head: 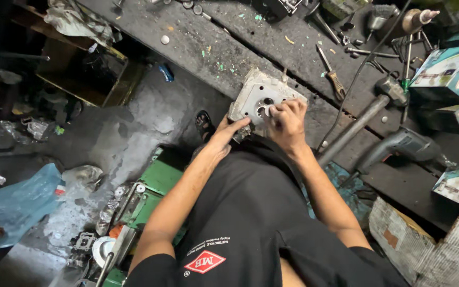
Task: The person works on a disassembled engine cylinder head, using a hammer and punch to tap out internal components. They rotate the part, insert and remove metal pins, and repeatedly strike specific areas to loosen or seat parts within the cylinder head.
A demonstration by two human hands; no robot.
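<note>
Grimy and paint-flecked, the dark table (272, 42) carries the work at its near edge. On the grey metal engine head (258, 95) the right hand (289, 123) pinches closed over something small at a round port, too small to identify. The left hand (223, 139), fingers extended, steadies the head's lower corner. Right of the head lie a screwdriver (331, 73) and a power drill (399, 146). The port work looks unfinished.

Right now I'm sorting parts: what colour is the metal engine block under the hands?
Dull silver-grey, grimy cast metal engine block; head view.
</note>
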